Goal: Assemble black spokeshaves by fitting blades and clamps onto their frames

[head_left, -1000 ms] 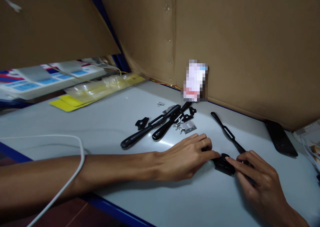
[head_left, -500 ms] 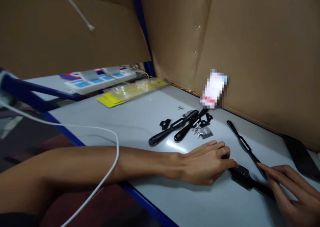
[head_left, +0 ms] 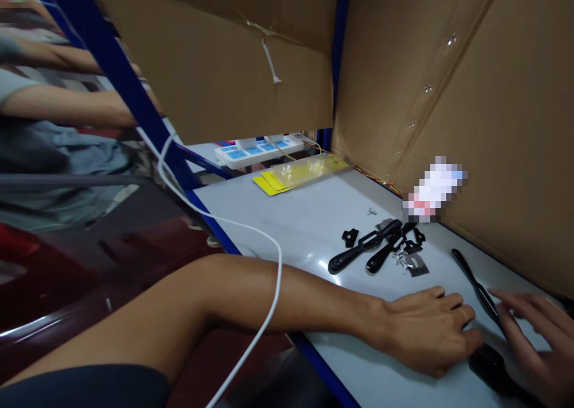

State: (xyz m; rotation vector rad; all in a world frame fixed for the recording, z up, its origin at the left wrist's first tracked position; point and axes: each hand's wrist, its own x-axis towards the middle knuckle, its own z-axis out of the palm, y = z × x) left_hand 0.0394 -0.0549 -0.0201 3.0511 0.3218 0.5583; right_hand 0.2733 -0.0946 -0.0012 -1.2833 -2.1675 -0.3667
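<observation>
One black tool [head_left: 495,372] shows at the lower right of my frame, its long axis slanting from the broad end at upper left down to a narrower shaft at lower right. I see the left hand [head_left: 433,330] at that broad end, fingers curled, thumb side against it; the tips are hidden, so I can't tell how firmly they close. The right hand [head_left: 538,336] is motion-blurred at the right edge, forefinger stretched toward the upper left; whether it grips anything I can't fairly say. By those fingers, a slim black handle [head_left: 483,294] slants the same way, more steeply, over the table [head_left: 278,222]. Right of center, two more black handles [head_left: 347,259] slant up to the right, overlapping, with silver screws [head_left: 402,261] beside them.
</observation>
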